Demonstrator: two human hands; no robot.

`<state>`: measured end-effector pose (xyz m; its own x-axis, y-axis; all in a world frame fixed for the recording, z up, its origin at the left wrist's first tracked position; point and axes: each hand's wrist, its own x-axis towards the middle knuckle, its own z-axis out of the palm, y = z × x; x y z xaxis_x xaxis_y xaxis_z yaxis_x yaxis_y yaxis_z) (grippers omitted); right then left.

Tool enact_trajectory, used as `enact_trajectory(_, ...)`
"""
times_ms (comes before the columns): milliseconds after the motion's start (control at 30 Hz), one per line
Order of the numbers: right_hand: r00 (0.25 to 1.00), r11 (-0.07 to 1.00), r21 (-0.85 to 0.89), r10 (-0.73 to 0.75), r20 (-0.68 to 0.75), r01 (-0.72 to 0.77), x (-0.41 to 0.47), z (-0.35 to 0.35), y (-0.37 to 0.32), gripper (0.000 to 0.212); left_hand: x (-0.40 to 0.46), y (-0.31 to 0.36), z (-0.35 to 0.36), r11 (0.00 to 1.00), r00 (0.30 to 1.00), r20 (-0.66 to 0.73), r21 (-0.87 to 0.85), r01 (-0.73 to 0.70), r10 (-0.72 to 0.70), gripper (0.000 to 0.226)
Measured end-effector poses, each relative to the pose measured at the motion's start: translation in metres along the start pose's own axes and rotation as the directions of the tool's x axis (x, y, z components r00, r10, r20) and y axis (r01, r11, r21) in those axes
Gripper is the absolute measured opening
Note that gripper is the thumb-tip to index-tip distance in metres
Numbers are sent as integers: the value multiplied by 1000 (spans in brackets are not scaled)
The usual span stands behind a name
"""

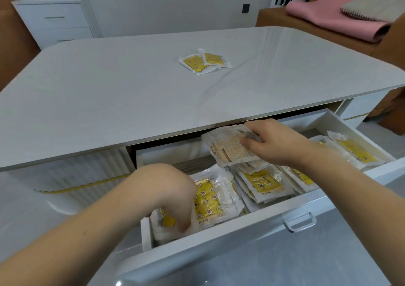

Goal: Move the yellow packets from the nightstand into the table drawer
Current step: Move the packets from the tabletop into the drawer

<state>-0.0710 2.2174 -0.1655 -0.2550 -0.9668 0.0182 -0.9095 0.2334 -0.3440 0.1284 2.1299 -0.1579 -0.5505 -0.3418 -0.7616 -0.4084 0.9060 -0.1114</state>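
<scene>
While the drawer (252, 226) stands pulled out, full of yellow packets (262, 182), the right hand (278, 142) pinches a packet (230, 146), printed back up, above the pile. The left hand (166, 193) curls its fingers round packets at the drawer's left end. Two more packets (203, 63) lie on the tabletop (109, 88).

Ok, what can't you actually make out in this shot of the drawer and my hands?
Head view only:
- Left hand: its fingers curl down into the packets at the drawer's left end, so the grip is hidden.
- Packet held by the right hand: back side faces up, print too small to read.
- Drawer: rear part hidden under the tabletop.
- How many packets: they overlap.
</scene>
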Motion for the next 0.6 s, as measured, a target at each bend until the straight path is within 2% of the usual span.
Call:
enact_trajectory(67,1000,1000,10,6,-1,-6,0,-1,0,23,2,-6,-3,999,997,79,-31,11,-9,19)
enact_trajectory(133,1000,1000,10,8,-3,-8,0,-1,0,22,8,-17,-6,996,999,33,-84,9,-6,13)
enact_trajectory(200,1000,1000,12,15,9,-15,-1,-1,1,22,15,-25,-7,987,993,-120,-158,-5,-15,12)
enact_trajectory(267,999,999,37,27,35,-28,-1,-2,2,20,20,-29,-9,960,954,-298,-277,-48,-39,13)
enact_trajectory(367,997,985,157,60,55,-68,-3,-12,6,13,26,-26,-21,807,882,-464,-551,-211,-86,16)
enact_trajectory(433,994,971,216,94,63,-106,-5,-21,13,15,28,-18,-33,675,860,-499,-672,-304,-110,32)
enact_trajectory(467,991,964,235,112,68,-125,-7,-26,17,15,30,-14,-38,646,860,-498,-693,-320,-108,43)
enact_trajectory(533,985,942,290,148,94,-169,-12,-35,28,13,38,-5,-45,652,856,-509,-680,-336,-90,60)
enact_trajectory(600,977,911,356,175,124,-208,-18,-44,41,12,47,3,-50,670,825,-555,-653,-354,-106,65)
